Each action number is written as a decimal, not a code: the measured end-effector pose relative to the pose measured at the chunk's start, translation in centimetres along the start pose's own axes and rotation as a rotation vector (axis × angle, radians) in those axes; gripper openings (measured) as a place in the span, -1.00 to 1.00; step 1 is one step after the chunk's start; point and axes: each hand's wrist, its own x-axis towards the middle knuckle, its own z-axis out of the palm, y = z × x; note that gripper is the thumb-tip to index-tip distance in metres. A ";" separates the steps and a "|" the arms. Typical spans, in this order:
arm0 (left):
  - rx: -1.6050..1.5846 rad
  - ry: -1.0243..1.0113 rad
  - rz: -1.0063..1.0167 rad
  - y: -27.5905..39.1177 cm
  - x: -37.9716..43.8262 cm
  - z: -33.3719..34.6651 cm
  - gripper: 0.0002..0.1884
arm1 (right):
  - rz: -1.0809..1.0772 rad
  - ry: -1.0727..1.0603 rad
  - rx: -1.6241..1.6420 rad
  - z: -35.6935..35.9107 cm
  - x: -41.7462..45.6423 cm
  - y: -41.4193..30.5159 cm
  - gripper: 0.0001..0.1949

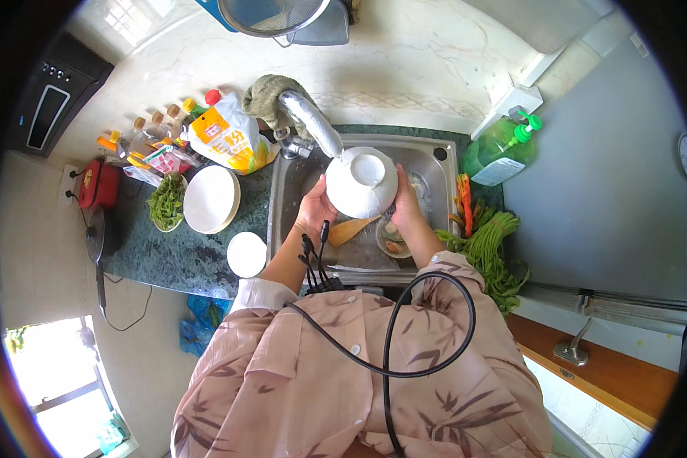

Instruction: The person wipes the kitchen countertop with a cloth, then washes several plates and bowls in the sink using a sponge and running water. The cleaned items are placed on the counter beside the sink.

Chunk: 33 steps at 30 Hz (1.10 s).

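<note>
Over a stainless steel sink (286, 200) I hold a white bowl (349, 197) upside down, its round foot facing up. My left hand (317, 209) grips its left side and my right hand (405, 197) its right side. The mouth of the faucet (315, 123) is right at the bowl's far edge; water seems to run there. Below the bowl, a wooden spatula (346, 232) lies in the sink. Near my right wrist a small clear bowl (385, 243) with food scraps sits in the basin. The bowl's inside is hidden.
Left on the dark counter (166, 257) are stacked white bowls (209, 200), a white cup or bowl (246, 255), leafy greens (167, 200), a food bag (229, 134) and several bottles. Right of the sink are long green vegetables (492, 246), carrots (464, 203) and a green pump bottle (501, 149).
</note>
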 end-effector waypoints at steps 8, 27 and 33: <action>0.528 -0.219 0.039 1.4 0.0 2.2 -0.67 | -0.917 -0.183 -1.042 3.9 -1.6 -4.5 -0.85; 0.428 -0.071 0.207 1.3 -1.1 3.2 -0.77 | -1.342 -0.317 -1.232 9.4 -5.4 -1.6 -0.72; 0.028 0.176 0.250 1.0 -0.2 0.9 -0.72 | -1.191 -0.191 -1.124 6.5 -7.0 0.9 -0.67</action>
